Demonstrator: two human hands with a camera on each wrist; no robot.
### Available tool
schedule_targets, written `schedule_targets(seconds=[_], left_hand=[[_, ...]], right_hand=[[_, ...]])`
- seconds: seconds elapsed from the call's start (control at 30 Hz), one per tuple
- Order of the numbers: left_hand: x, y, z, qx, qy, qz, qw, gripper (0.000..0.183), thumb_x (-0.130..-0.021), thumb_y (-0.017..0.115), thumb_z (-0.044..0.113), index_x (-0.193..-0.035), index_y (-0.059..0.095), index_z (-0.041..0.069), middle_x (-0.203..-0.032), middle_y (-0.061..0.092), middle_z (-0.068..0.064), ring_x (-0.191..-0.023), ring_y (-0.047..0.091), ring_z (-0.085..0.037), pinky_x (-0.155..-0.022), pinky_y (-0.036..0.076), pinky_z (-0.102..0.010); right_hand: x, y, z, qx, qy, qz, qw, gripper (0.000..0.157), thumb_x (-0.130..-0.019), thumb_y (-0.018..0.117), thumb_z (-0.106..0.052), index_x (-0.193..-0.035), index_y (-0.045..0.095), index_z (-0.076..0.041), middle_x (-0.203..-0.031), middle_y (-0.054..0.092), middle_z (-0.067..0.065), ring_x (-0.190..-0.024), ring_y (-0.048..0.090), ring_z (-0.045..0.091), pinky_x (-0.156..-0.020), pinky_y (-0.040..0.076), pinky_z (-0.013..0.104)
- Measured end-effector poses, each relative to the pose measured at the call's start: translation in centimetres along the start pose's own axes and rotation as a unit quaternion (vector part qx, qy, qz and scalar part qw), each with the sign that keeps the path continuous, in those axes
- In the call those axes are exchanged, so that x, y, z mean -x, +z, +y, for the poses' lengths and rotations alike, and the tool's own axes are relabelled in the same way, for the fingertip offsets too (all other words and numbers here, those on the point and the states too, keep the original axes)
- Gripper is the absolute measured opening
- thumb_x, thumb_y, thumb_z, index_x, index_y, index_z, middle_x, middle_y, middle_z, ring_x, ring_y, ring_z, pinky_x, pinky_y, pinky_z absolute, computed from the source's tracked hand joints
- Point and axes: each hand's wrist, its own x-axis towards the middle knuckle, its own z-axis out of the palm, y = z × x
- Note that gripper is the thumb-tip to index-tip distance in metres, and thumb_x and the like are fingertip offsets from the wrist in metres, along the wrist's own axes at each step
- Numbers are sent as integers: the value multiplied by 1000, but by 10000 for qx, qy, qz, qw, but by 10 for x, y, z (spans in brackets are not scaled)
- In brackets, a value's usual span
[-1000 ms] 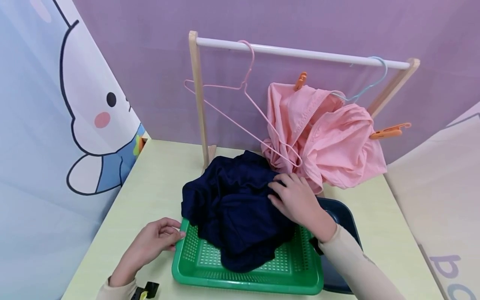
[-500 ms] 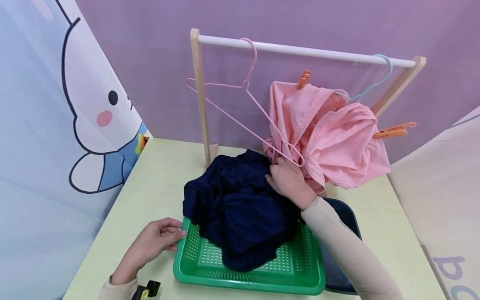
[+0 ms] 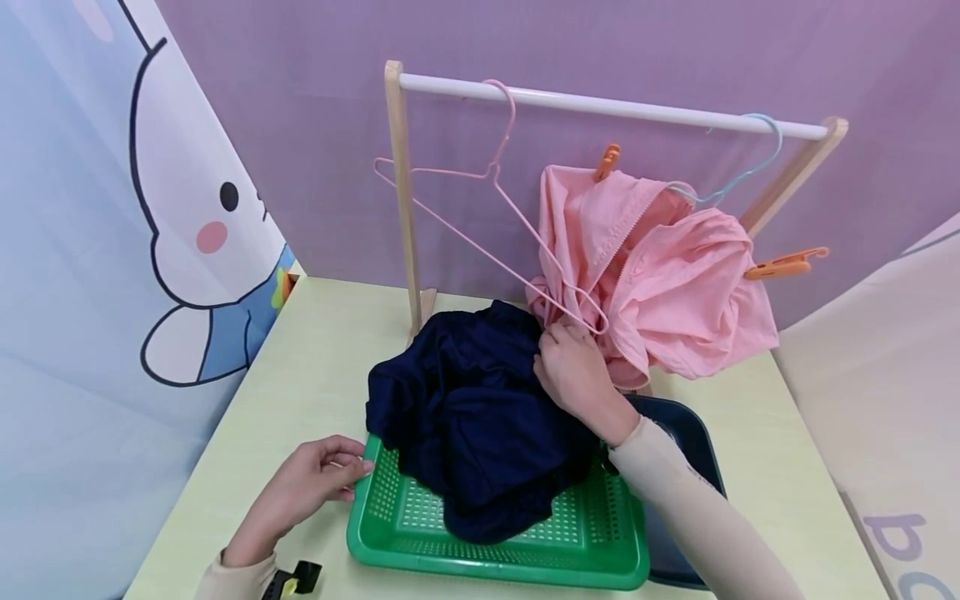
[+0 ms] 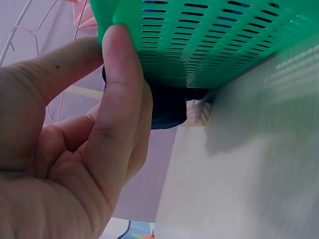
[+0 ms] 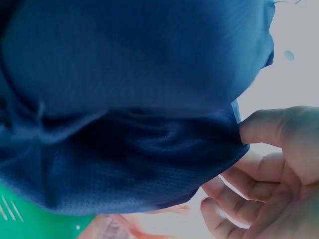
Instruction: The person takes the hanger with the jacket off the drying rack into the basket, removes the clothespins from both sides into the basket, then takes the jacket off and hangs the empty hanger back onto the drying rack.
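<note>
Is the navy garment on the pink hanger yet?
No: the pink hanger hangs bare, and the navy garment lies heaped over the green basket.

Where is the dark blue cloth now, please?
In the head view, the dark blue cloth lies near the middle, partly in the green basket and over its far edge, with the right hand pinching its right side.

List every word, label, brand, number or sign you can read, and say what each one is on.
"d" or "p": purple upper letter, sideways on the pale panel at right in the head view; which one depends on reading direction.
"o", probably: lower letter, cut off by the picture's bottom edge, so no whole word reads.
Nothing readable on the dark blue garment, green basket or pink jacket.
</note>
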Motion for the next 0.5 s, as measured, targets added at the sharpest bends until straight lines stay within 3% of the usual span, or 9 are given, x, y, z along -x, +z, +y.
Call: schedule_targets(seconds=[0.23, 0.5], left_hand=[[-1, -1, -1, 106, 32, -88, 9999, 42, -95, 72, 23, -119, 60, -8, -94, 68, -10, -81, 67, -25, -68, 61, -39], [-1, -1, 1, 56, -78, -93, 9999, 43, -94, 73, 24, -118, 60, -9, -93, 68, -10, -81, 67, -25, -68, 61, -38]], right_hand=[[13, -18, -11, -205, -147, 542, 9982, 15, -91, 65, -13, -94, 65, 2, -99, 61, 14, -91, 58, 37, -65, 46, 47], [24, -45, -23, -604, -525, 1235, 9891, 13, -91, 62, -11, -92, 64, 2, -102, 63, 13, -93, 59, 35, -66, 46, 46]])
